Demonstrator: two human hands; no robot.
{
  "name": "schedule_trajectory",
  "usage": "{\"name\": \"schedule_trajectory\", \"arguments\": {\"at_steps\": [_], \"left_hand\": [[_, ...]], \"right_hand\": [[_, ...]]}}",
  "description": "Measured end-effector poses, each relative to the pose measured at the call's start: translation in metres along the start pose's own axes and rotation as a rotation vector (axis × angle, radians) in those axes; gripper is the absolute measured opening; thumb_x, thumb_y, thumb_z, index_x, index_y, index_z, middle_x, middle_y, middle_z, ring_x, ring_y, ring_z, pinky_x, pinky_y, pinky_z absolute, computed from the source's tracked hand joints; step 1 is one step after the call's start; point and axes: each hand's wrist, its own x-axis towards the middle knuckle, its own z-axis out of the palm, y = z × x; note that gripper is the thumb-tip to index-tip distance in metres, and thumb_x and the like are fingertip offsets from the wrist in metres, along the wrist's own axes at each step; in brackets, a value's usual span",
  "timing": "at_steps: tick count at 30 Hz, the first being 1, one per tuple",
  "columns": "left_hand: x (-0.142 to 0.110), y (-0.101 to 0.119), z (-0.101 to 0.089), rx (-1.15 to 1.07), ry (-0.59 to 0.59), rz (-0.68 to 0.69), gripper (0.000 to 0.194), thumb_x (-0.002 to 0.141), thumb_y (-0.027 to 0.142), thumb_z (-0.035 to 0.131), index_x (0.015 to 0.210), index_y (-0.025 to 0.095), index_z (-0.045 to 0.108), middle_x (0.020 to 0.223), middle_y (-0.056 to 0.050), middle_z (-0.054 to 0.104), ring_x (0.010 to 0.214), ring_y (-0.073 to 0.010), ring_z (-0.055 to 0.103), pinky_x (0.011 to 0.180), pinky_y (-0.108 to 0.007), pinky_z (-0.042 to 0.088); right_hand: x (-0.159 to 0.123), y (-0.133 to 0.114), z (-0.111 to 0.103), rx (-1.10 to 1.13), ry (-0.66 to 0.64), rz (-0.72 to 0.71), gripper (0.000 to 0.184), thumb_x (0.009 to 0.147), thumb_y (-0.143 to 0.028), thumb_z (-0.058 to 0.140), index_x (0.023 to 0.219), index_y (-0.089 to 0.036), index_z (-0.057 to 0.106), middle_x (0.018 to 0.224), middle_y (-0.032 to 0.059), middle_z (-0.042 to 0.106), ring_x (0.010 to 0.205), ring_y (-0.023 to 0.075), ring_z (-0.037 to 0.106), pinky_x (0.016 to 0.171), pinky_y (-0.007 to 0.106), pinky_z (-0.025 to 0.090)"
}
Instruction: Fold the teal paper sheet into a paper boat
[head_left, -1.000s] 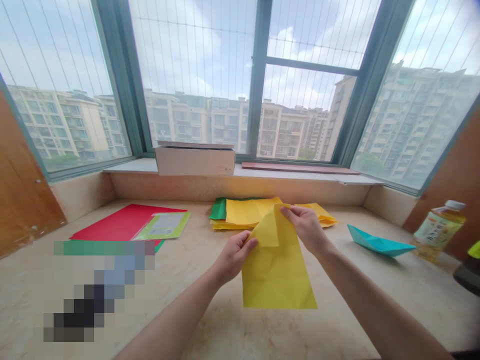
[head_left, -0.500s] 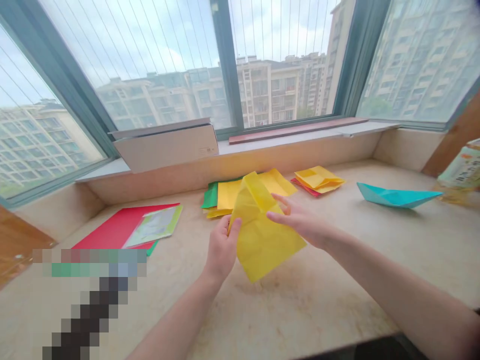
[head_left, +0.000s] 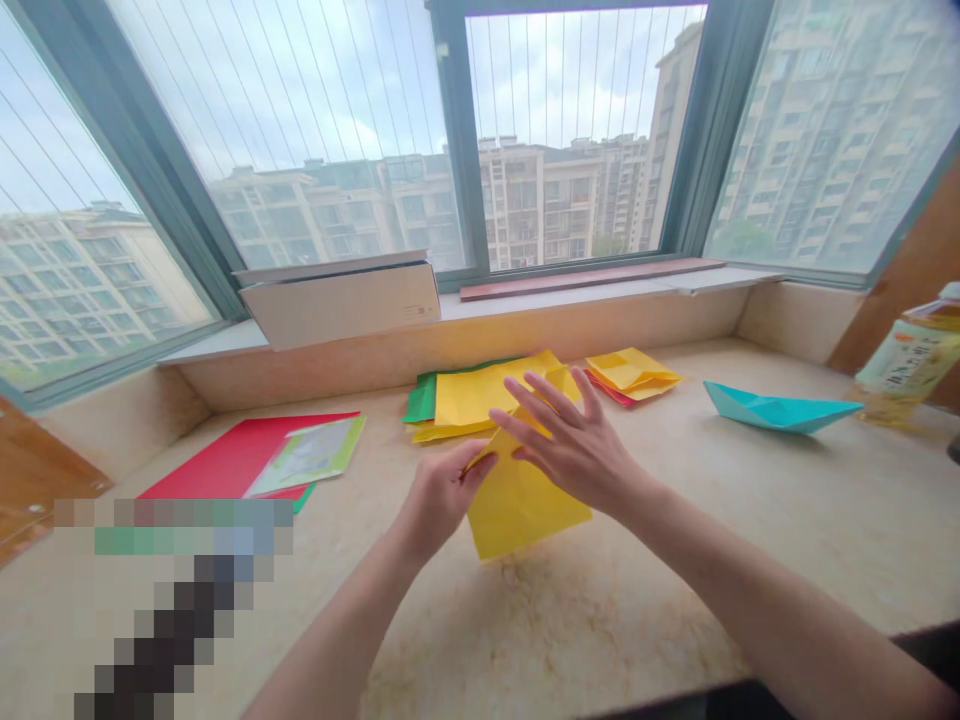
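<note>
A folded sheet of yellow paper (head_left: pixel 525 510) is held up over the table in the middle of the view. My left hand (head_left: pixel 442 495) pinches its left edge between thumb and fingers. My right hand (head_left: pixel 574 435) is spread across the upper part of the sheet, fingers apart, and hides much of the fold there. Just behind the hands lies a pile of folded yellow papers (head_left: pixel 469 395), with a green paper (head_left: pixel 422 398) showing at its left side.
Red paper (head_left: pixel 217 455) with a clear packet (head_left: pixel 311 450) lies left. Folded yellow paper (head_left: pixel 630 372) sits at back right, near a blue paper boat (head_left: pixel 784 408) and a drink bottle (head_left: pixel 911 355). A white box (head_left: pixel 345 305) rests on the window sill. A blurred patch covers the lower left.
My right hand has gone from gripping the sheet's right side to lying spread over its top. The yellow sheet has tipped, its raised peak now lower. The view has shifted slightly.
</note>
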Motion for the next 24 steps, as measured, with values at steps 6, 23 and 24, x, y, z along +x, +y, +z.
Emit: {"name": "schedule_trajectory", "arguments": {"at_steps": [6, 23, 24], "left_hand": [[-0.005, -0.007, -0.002, 0.122, 0.032, 0.256, 0.025, 0.096, 0.021, 0.052, 0.116, 0.015, 0.066, 0.107, -0.01, 0.075, 0.091, -0.0194, 0.072, 0.082, -0.027, 0.054], [-0.004, -0.005, -0.03, 0.061, 0.015, 0.189, 0.022, 0.095, 0.024, 0.055, 0.106, 0.019, 0.074, 0.094, -0.005, 0.078, 0.081, -0.0168, 0.073, 0.072, -0.023, 0.053], [-0.004, -0.004, -0.03, 0.054, 0.015, 0.19, 0.022, 0.095, 0.024, 0.055, 0.106, 0.019, 0.074, 0.095, -0.005, 0.078, 0.081, -0.0168, 0.074, 0.072, -0.023, 0.053]], "right_hand": [[0.011, -0.005, -0.003, 0.001, 0.007, 0.024, 0.028, 0.095, -0.011, 0.05, 0.07, -0.021, 0.058, 0.067, -0.0032, 0.063, 0.08, 0.0161, 0.063, 0.116, 0.051, 0.018], [-0.006, 0.029, -0.012, 0.571, -0.05, 0.194, 0.016, 0.094, -0.035, 0.06, 0.093, -0.025, 0.072, 0.085, 0.0008, 0.077, 0.072, 0.0183, 0.067, 0.069, 0.031, 0.047], [-0.006, 0.031, -0.014, 0.581, -0.04, 0.201, 0.016, 0.094, -0.035, 0.06, 0.092, -0.025, 0.072, 0.085, 0.0006, 0.077, 0.075, 0.0189, 0.067, 0.071, 0.032, 0.048]]}}
